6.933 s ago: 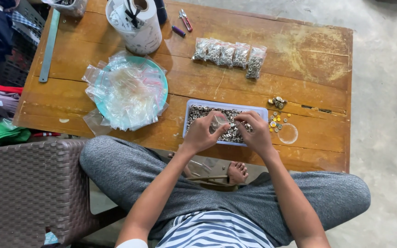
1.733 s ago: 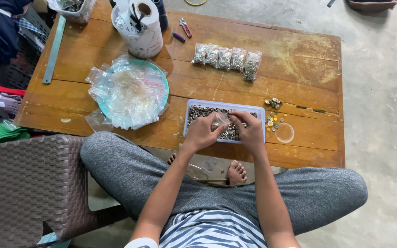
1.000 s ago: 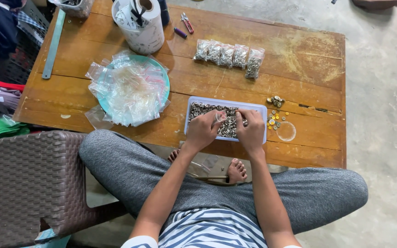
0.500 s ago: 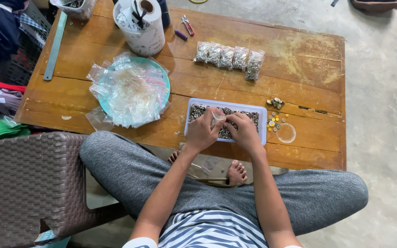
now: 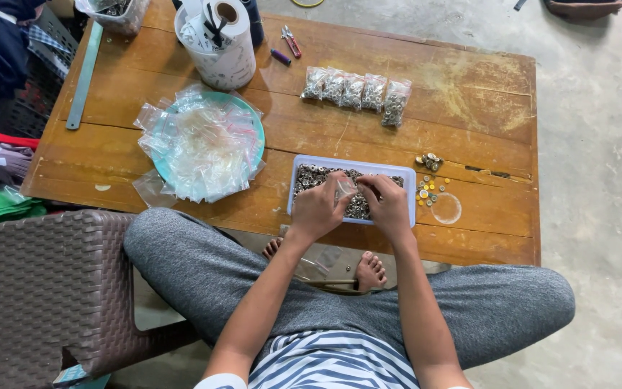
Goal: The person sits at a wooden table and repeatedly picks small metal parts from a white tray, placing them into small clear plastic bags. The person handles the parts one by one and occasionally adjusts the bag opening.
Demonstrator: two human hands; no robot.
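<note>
Both hands meet over the shallow white tray [image 5: 409, 189] of small metal rings at the near edge of the wooden worktop [image 5: 469, 101]; the left hand [image 5: 319, 209] and the right hand [image 5: 386, 204] are close together, fingertips pinched on a small clear plastic bag [image 5: 345, 189] held between them just above the rings [image 5: 311, 176]; whether the bag already holds any pieces is too small to tell.

As far as the work can be judged, it looks partly done; five filled little bags [image 5: 356, 90] lie in a row towards the far side of the worktop, well apart from the tray; the tray itself is still thick with loose rings, and a loose heap of empty clear bags [image 5: 199, 144] rests on a teal plate [image 5: 257, 130] to the left, so a good deal seems left to pack.

Just right of the tray sit a few small yellow and dark pieces [image 5: 426, 194] and a clear round lid [image 5: 446, 207]; a white tub with a tape roll [image 5: 219, 36] stands at the far edge, a metal ruler [image 5: 84, 75] along the left side; a woven brown chair [image 5: 37, 288] stands beside the person's grey-trousered knee.
</note>
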